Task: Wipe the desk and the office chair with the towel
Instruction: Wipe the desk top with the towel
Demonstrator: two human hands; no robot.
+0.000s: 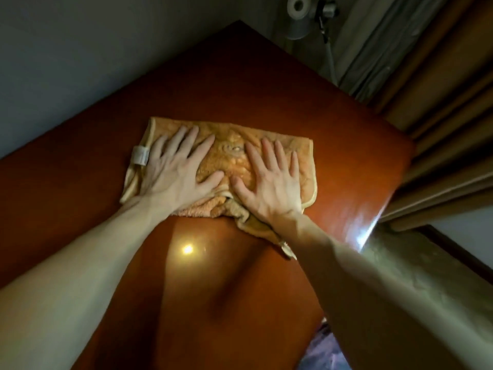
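- The orange towel [269,145] lies spread mid-desk [266,86], nearer its far corner.
- Left hand [173,166] presses flat on it, fingers splayed.
- Right hand [269,180] presses alongside, fingers straight, thumbs nearly touching.
- Curtains [440,102] hang beyond the desk's right edge.

Tan curtains [440,108] hang in folds on the right, with a paler grey curtain [373,49] beside them. A grey lamp-like fixture [298,17] on a thin pole [332,65] stands before a plain grey wall [80,49].
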